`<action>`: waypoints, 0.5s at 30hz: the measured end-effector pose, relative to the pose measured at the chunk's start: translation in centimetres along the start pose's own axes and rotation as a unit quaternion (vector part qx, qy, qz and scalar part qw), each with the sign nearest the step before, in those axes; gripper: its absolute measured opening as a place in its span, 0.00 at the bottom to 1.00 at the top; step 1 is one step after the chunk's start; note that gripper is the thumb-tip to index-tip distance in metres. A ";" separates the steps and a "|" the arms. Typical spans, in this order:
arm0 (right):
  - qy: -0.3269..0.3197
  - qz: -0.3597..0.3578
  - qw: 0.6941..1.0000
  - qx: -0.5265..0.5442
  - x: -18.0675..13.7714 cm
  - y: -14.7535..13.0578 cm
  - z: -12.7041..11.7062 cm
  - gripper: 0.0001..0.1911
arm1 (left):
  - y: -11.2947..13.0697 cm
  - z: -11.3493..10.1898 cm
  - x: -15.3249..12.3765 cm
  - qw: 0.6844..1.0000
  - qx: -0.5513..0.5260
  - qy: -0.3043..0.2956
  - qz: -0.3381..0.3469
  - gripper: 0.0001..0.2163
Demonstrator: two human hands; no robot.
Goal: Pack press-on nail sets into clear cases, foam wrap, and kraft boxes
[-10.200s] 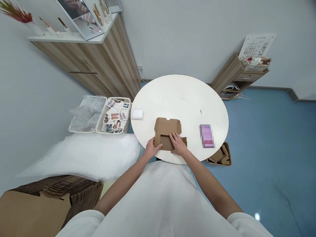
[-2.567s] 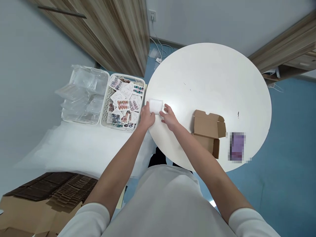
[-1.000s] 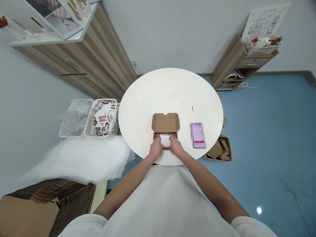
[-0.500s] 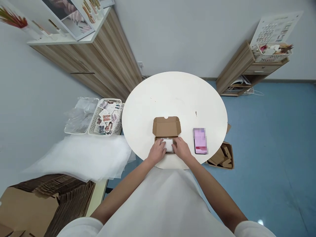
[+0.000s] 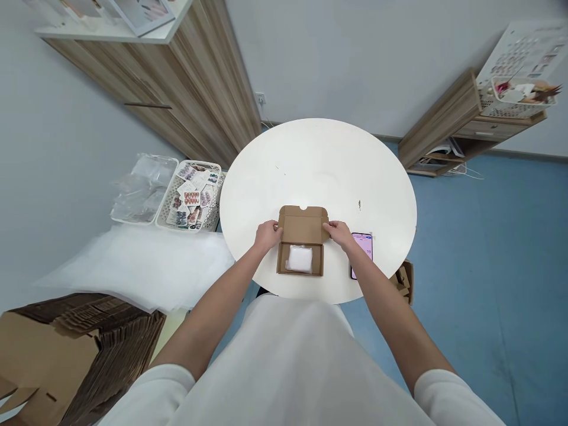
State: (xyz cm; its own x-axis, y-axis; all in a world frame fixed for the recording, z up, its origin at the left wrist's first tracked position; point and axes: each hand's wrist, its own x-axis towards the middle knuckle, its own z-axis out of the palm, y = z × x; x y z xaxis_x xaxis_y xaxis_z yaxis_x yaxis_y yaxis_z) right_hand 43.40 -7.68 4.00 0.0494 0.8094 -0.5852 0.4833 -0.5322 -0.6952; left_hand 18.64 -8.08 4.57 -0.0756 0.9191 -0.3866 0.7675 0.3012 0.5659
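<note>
An open cardboard box point(image 5: 303, 229) lies on the round white table, its lid raised on the far side. Inside its tray rests a small white wrapped packet point(image 5: 300, 259), with neither hand on it. My left hand point(image 5: 268, 234) pinches the lid's left side flap between thumb and fingers. At the opposite side flap, my right hand point(image 5: 339, 232) grips the lid's edge in the same way. A phone point(image 5: 362, 244) with a lit screen lies just right of the box, partly covered by my right forearm.
The round white table point(image 5: 319, 160) has a small dark mark. At left stand a basket of nail-tip cards point(image 5: 190, 198), a basket of clear bags point(image 5: 146, 186), white sheets point(image 5: 142, 263) and stacked flat cardboard boxes point(image 5: 110, 349). A carton point(image 5: 406, 281) sits on the floor at right.
Both hands have left the white packet inside the box and moved outward and away from me to the lid's side flaps. The view has shifted slightly.
</note>
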 end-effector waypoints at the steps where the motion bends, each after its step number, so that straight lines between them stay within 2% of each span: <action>1: 0.008 -0.002 1.000 -0.018 0.4 -0.2 0.1 0.11 | 0.2 0.0 0.2 1.000 0.003 0.001 0.001 0.08; 5: 0.061 -0.032 0.995 -0.078 1.3 -1.1 0.2 0.07 | 0.5 -0.4 0.9 0.999 -0.023 0.029 0.006 0.06; 9: 0.093 -0.082 0.990 -0.060 0.8 -1.8 0.0 0.09 | 0.7 -1.2 1.0 0.995 -0.083 0.056 0.013 0.05; 11: 0.088 -0.104 0.990 -0.044 0.2 -2.0 -0.2 0.12 | 0.6 -1.4 0.8 0.993 -0.104 0.048 0.015 0.05; 15: 0.035 -0.123 0.991 -0.033 -1.0 -1.9 -0.5 0.24 | 0.3 -1.5 -0.2 0.992 -0.120 0.021 0.036 0.06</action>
State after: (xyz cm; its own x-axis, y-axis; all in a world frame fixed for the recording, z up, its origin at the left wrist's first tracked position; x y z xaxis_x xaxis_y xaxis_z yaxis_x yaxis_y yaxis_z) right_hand 42.85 -7.40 6.09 -0.0176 0.9291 -0.3694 0.5442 -0.3010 -0.7831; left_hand 17.90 -7.77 5.86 -0.0566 0.9485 -0.3117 0.5990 0.2821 0.7494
